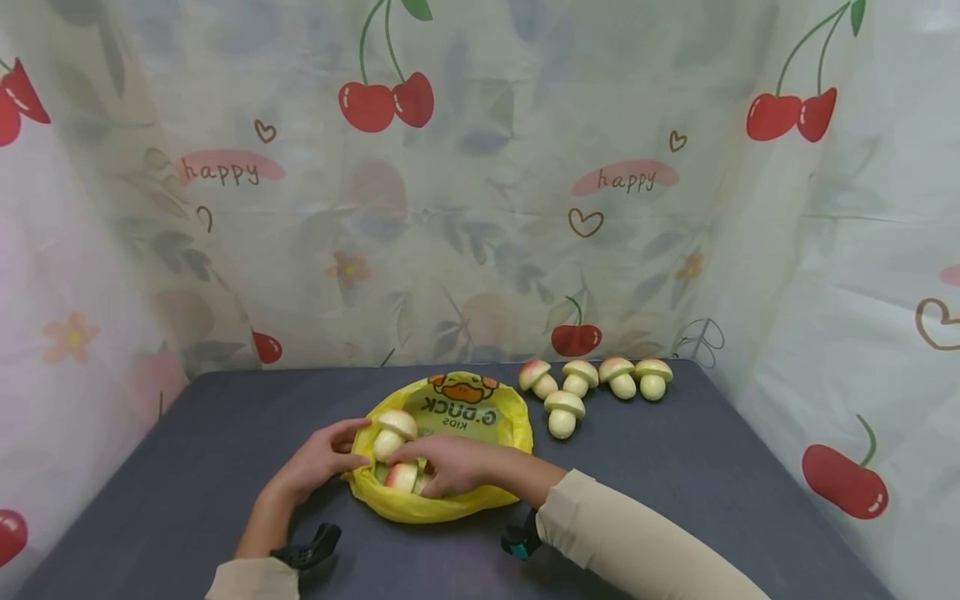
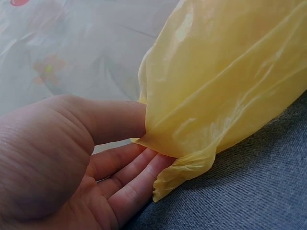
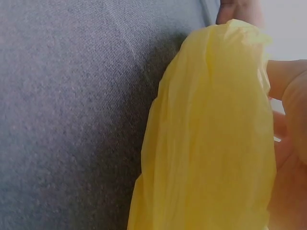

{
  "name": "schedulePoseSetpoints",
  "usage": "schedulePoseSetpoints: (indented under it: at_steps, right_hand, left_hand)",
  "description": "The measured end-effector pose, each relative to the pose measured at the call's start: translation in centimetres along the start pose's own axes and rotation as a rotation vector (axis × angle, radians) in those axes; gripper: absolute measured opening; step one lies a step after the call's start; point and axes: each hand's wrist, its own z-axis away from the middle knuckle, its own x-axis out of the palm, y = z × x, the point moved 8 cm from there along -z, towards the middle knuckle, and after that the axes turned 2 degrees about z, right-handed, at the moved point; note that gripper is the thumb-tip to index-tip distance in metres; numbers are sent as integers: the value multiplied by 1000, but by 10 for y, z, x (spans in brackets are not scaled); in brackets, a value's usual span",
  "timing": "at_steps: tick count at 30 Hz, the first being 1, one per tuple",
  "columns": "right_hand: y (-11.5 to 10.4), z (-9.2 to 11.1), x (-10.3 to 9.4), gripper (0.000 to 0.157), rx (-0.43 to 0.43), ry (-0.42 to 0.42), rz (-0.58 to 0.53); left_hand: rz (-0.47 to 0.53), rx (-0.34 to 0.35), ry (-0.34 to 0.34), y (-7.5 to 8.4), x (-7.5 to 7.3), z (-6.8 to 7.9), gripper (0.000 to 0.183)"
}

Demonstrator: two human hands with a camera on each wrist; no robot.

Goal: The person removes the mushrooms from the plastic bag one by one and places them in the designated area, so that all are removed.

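Observation:
A yellow plastic bag (image 1: 517, 417) with a duck print lies open on the dark table, its rim rolled into a ring. At its left rim, my left hand (image 1: 318, 460) holds the plastic between thumb and fingers; the left wrist view shows a crumpled bag corner (image 2: 184, 175) by the fingers. My right hand (image 1: 457, 464) reaches over the rim into the bag, thumb and fingers around a toy mushroom (image 1: 422, 481) that they partly cover. Beside it are a red-tinged mushroom (image 1: 402, 477) and a cream mushroom (image 1: 395, 433). In the right wrist view, the bag wall partly hides the hand.
Several more toy mushrooms (image 1: 577, 377) stand at the table's back right, one of them (image 1: 562, 414) nearer the front. The dark cloth-covered table (image 1: 675, 492) meets a cherry-printed curtain (image 1: 480, 208) at the back and sides.

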Motion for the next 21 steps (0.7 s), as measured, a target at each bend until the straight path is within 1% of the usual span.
schedulePoseSetpoints:
  at_steps: [4,7,10,13,15,18,21]
  right_hand:
    - [4,5,-6,60,37,23,-73]
    - [9,11,-13,58,72,62,-161]
    - [12,18,-21,54,95,118,-208]
    - [13,22,-26,54,96,145,-236]
    - [12,23,-26,54,89,135,-231]
    - [12,22,-21,55,79,96,-215]
    - [14,18,-12,56,84,45,-161]
  left_hand:
    - [-4,20,-8,3,1,2,70]
    - [4,20,-7,5,1,2,70]
    - [11,12,-7,6,1,2,70]
    - [8,11,-5,6,1,2,69]
    - [3,17,0,5,1,2,69]
    - [2,26,2,3,0,2,69]
    - [9,26,2,1,0,1,70]
